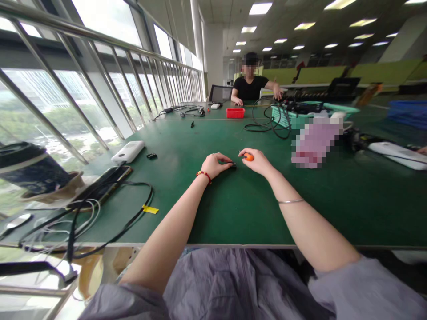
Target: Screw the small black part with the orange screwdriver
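My left hand [214, 163] rests on the green table [233, 209], its fingers curled round a small black part [233, 165] that it pins to the surface. Just to the right, my right hand [257, 161] is closed on a small tool with an orange handle [248, 156], its tip pointing toward the black part. The two hands almost touch. A red string bracelet is on my left wrist and a thin silver bangle on my right forearm.
A white power bank [128, 151], a small black piece [151, 155], a dark tablet [106, 182] and tangled cables [100, 213] lie at the left. A red tray [235, 113], a teal basket [293, 116] and black cables sit farther back. Another person [252, 86] works at the far end.
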Demonstrator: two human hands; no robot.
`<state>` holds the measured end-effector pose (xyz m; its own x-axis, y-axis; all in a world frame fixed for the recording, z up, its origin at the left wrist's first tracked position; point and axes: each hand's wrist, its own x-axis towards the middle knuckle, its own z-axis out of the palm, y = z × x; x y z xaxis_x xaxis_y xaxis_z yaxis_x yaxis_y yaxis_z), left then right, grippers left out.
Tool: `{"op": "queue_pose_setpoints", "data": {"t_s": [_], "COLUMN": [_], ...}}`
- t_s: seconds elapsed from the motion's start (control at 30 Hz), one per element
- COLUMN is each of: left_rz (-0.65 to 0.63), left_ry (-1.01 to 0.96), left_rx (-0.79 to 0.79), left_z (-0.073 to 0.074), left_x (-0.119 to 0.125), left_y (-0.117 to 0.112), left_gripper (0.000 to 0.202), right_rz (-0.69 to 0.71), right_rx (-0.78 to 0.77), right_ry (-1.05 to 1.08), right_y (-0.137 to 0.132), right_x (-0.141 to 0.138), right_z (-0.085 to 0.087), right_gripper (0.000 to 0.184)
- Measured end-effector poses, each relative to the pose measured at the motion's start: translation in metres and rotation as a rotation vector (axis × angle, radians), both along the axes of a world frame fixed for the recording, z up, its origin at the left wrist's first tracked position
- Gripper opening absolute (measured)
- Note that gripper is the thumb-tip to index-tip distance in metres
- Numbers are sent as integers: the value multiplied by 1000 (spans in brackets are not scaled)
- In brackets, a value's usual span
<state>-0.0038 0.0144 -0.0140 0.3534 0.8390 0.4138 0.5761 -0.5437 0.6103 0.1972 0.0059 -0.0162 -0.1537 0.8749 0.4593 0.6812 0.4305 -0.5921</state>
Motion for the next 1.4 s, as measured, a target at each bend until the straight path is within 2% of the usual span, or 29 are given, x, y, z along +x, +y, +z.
{"op": "queue_pose_setpoints", "data": {"t_s": [0.2,0.3,0.37,0.43,0.5,0.63,0.9,1.07,1.2,1.3,1.4], "left_rz": [103,126,140,150,151,142,146,156,122,129,148], "left_ry": [39,35,29,36,54,95,190,160,210,247,266], "left_rx": [200,347,452,527,563,584,592,584,546,542,555], "left_z": [6,12,18,23,27,27,26,25,24,24,24], "left_x": [1,2,4,6,8,10,6,7,6,5,4], "left_y": [-6,-11,-16,-20,-24,-26,-25,-23,-22,-21,-22], "left_gripper": [11,11,11,11,11,11,9,9,9,9,9], "right_rz": [19,102,146,157,157,151,160,23,-106,-58,25], "right_rx": [19,12,-77,-110,-92,-32,37,95,209,216,224], "right_ry": [49,195,325,365,355,310,203,305,321,224,104], "right_y": [0,-3,-7,-12,-16,-19,-14,-13,-8,-5,-6], "right_x": [2,-3,-8,-13,-17,-18,-16,-7,3,6,2], "right_z": [1,9,16,24,30,34,27,29,25,20,19], "right_gripper": [18,15,22,28,27,24,21,31,20,11,12]}}
